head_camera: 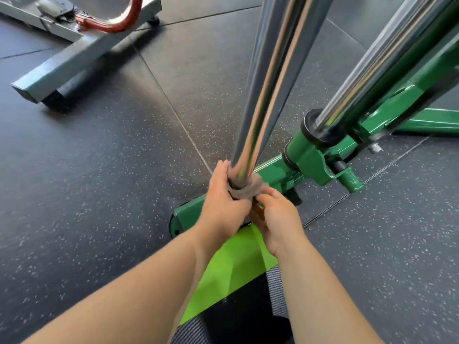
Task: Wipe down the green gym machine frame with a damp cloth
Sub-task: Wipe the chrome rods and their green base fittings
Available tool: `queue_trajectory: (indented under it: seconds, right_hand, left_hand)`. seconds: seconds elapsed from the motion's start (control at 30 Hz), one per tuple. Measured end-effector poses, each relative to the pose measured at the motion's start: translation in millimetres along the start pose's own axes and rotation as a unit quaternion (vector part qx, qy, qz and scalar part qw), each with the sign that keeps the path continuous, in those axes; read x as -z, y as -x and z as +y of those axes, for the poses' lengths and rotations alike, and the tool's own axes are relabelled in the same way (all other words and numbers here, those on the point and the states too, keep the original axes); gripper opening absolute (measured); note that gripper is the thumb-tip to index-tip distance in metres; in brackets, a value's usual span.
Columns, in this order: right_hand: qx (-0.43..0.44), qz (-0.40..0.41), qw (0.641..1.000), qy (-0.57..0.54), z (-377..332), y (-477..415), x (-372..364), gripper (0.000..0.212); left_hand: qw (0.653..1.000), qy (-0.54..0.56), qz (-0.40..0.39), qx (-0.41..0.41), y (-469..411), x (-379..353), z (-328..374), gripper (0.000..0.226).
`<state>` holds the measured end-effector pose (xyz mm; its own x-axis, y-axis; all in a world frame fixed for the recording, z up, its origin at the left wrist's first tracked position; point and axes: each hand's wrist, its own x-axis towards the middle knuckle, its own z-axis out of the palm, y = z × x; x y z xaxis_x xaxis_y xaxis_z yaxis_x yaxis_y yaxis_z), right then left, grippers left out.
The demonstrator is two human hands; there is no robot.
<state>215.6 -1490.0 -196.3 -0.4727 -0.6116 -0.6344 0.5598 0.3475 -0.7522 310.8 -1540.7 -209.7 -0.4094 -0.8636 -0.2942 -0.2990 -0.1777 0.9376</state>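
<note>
Black rubber floor [99, 170], flecked with pale specks and crossed by thin tile seams, fills most of the view. On its right half stands the green gym machine frame [310, 157]: a base beam runs along the floor from the middle toward the far right, with a painted bracket and a short green peg sticking out on its near side. Two chrome rods rise from it. The nearer rod [263, 83] climbs steeply from the middle of the beam, and the second rod [372, 70] leans up to the right out of a black collar.

On the far left part of the floor sits a grey steel machine base [74, 58], well apart from the green frame, with a red curved tube [124, 21] joined to it.

Just in front of the green beam lies a bright lime panel [228, 269] bordered by black ribbed material.

The left hand [223, 202] is curled round the foot of the nearer rod, gripping the cloth against it. The right hand [278, 219], just beside it, pinches the cloth's near end between thumb and fingers.

The grey cloth [244, 191] is wound as a band round the base of the nearer rod, directly above the green beam.
</note>
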Motion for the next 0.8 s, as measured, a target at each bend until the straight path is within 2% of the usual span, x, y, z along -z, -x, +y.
queue_trajectory:
  seconds: [0.07, 0.13, 0.2, 0.3, 0.4, 0.53, 0.6, 0.67, 0.73, 0.8]
  right_hand:
    - [-0.015, 0.010, 0.999, 0.042, -2, -3, 5, 0.019]
    - [-0.024, 0.028, 0.996, 0.080, -5, -10, 11, 0.017]
    - [-0.014, 0.071, 0.994, 0.083, -3, -20, 22, 0.025]
    - [-0.064, 0.075, 0.994, -0.036, 4, -27, 25, 0.036]
    - [-0.087, 0.057, 0.988, -0.112, 7, -31, 18, 0.039]
    - [-0.083, 0.054, 0.989, -0.113, 5, -31, 15, 0.042]
    - [-0.082, 0.042, 0.990, -0.107, 8, -31, 12, 0.039]
    - [-0.079, 0.027, 0.993, -0.089, 11, -30, 7, 0.038]
    - [-0.069, 0.042, 0.994, -0.073, 13, -30, 9, 0.047]
    - [-0.062, 0.056, 0.995, -0.056, 13, -35, 14, 0.040]
  left_hand:
    - [0.999, -0.039, -0.013, 0.000, -4, -4, -9, 0.078]
    - [0.995, -0.096, 0.031, 0.003, -14, -1, -10, 0.062]
    - [0.982, -0.174, 0.074, -0.017, -23, 1, -8, 0.052]
    - [0.975, -0.203, 0.079, -0.050, -25, 2, -10, 0.039]
    - [0.984, -0.149, 0.087, -0.040, -19, 1, 0, 0.040]
    - [0.982, -0.102, 0.100, -0.124, -11, 7, 27, 0.059]
    - [0.987, -0.068, 0.083, -0.123, -13, 5, 19, 0.047]
    - [0.991, -0.082, 0.052, -0.087, -18, 1, 2, 0.032]
    - [0.993, -0.096, 0.029, -0.060, -25, -2, -13, 0.030]
    - [0.995, -0.063, 0.031, -0.070, -24, -4, -8, 0.037]
